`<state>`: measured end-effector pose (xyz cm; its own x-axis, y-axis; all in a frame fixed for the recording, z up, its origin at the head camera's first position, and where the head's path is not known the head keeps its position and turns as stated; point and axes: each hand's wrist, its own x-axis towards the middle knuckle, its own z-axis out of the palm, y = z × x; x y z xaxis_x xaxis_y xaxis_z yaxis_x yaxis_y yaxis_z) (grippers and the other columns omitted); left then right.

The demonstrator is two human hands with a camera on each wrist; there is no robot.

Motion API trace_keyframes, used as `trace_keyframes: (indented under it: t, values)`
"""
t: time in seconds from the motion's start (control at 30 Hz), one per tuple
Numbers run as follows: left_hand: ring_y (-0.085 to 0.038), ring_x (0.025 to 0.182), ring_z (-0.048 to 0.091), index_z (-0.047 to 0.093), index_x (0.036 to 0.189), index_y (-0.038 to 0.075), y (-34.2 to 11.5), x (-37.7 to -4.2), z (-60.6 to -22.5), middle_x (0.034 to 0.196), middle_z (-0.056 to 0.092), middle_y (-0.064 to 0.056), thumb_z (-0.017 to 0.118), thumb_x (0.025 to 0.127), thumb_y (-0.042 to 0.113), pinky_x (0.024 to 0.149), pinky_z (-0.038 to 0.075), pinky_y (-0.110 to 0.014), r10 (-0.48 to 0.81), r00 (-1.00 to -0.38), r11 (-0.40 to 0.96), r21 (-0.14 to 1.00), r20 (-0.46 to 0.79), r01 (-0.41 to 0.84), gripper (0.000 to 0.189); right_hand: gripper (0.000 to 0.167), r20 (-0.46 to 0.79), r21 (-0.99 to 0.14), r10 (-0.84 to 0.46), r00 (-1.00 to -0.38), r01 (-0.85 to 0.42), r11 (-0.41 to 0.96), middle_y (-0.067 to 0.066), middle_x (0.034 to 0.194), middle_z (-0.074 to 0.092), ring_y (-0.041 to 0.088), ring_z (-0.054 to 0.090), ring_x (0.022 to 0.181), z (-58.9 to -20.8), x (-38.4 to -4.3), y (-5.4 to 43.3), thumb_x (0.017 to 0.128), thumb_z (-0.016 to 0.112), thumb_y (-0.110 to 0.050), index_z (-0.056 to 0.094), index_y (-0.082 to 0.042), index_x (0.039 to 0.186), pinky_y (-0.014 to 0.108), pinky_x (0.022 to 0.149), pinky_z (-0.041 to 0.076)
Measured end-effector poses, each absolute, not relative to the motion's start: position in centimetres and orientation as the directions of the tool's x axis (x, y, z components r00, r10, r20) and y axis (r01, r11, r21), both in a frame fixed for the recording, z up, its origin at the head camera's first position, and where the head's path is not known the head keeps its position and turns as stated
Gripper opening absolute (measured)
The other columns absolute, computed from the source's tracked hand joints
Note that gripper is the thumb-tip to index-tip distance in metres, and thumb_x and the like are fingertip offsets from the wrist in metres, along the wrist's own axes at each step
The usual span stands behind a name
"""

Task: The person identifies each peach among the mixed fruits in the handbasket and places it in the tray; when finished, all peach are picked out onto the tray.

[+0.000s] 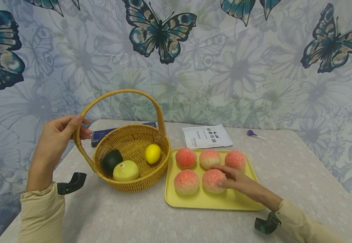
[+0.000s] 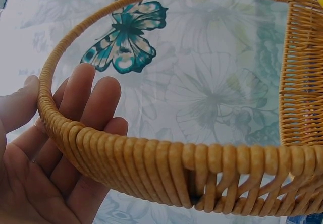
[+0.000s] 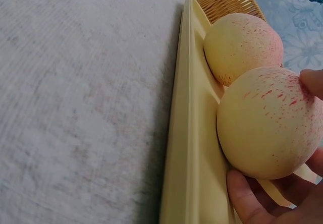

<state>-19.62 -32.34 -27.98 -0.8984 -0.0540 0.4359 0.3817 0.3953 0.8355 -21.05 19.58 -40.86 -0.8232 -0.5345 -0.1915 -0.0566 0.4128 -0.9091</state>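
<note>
My left hand pinches the left side of the arched handle of a yellow wicker basket, thumb on one side and fingers on the other. In the left wrist view the handle passes between thumb and fingers. Inside the basket lie a yellow lemon, a pale green round fruit and a dark green fruit. My right hand grips a speckled pink peach at the front of a yellow tray. In the right wrist view, its fingers and thumb curve round this peach.
Several more peaches sit on the tray, one just left of the gripped one. A white printed packet lies behind the tray, and a purple lollipop at the back right. Behind the basket is a dark blue box. A butterfly-patterned backdrop stands behind the table.
</note>
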Motion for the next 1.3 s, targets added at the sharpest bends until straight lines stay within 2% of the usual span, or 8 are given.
trace_keyframes:
  t: [0.27, 0.53, 1.0, 1.1, 1.3]
  values:
    - [-0.013, 0.067, 0.07, 0.067, 0.104, 0.003, -32.41, -19.65, -28.02, 0.073, 0.071, 0.0, 0.051, 0.1, 0.027, 0.07, 0.053, -0.015, -0.059, -0.897, 0.435, 0.82, 0.438, 0.372, 0.03, 0.062, -0.22, -0.917, -0.543, -0.81, -0.018, 0.398, 0.016, 0.154, 0.028, 0.038, 0.018, 0.144, -40.67, -21.12, 19.4, 0.096, 0.058, -0.032, 0.034, -0.009, 0.148, 0.059, 0.112, 0.022]
    - [-0.014, 0.066, 0.07, 0.067, 0.104, 0.002, -32.37, -19.64, -28.03, 0.072, 0.071, 0.0, 0.051, 0.1, 0.027, 0.07, 0.053, -0.015, -0.059, -0.895, 0.443, 0.815, 0.443, 0.375, 0.03, 0.058, -0.224, -0.901, -0.559, -0.799, -0.048, 0.43, 0.015, 0.153, 0.032, 0.036, 0.022, 0.143, -40.65, -21.14, 19.42, 0.097, 0.056, -0.034, 0.037, -0.011, 0.147, 0.058, 0.111, 0.026]
    - [-0.012, 0.066, 0.07, 0.066, 0.105, 0.002, -32.12, -19.72, -27.94, 0.073, 0.071, 0.001, 0.05, 0.1, 0.028, 0.07, 0.052, -0.015, -0.054, -0.894, 0.458, 0.806, 0.445, 0.374, 0.031, 0.056, -0.216, -0.892, -0.535, -0.816, -0.058, 0.449, 0.009, 0.152, 0.035, 0.034, 0.026, 0.142, -41.05, -21.05, 19.73, 0.096, 0.057, -0.035, 0.038, -0.018, 0.146, 0.057, 0.11, 0.027]
    - [-0.012, 0.067, 0.07, 0.066, 0.105, 0.002, -32.13, -19.74, -27.95, 0.073, 0.071, 0.001, 0.05, 0.1, 0.028, 0.071, 0.052, -0.015, -0.054, -0.895, 0.459, 0.807, 0.442, 0.371, 0.032, 0.054, -0.206, -0.888, -0.538, -0.818, -0.075, 0.454, 0.008, 0.15, 0.037, 0.034, 0.031, 0.139, -41.09, -20.98, 19.93, 0.097, 0.056, -0.035, 0.038, -0.019, 0.146, 0.053, 0.107, 0.032]
    - [-0.012, 0.068, 0.071, 0.066, 0.107, 0.002, -32.16, -19.72, -27.9, 0.074, 0.071, 0.002, 0.048, 0.101, 0.03, 0.072, 0.051, -0.014, -0.059, -0.897, 0.483, 0.799, 0.438, 0.358, 0.034, 0.05, -0.169, -0.898, -0.544, -0.822, -0.099, 0.428, 0.009, 0.144, 0.042, 0.031, 0.045, 0.125, -41.05, -20.95, 20.34, 0.098, 0.054, -0.031, 0.04, -0.019, 0.145, 0.039, 0.091, 0.045]
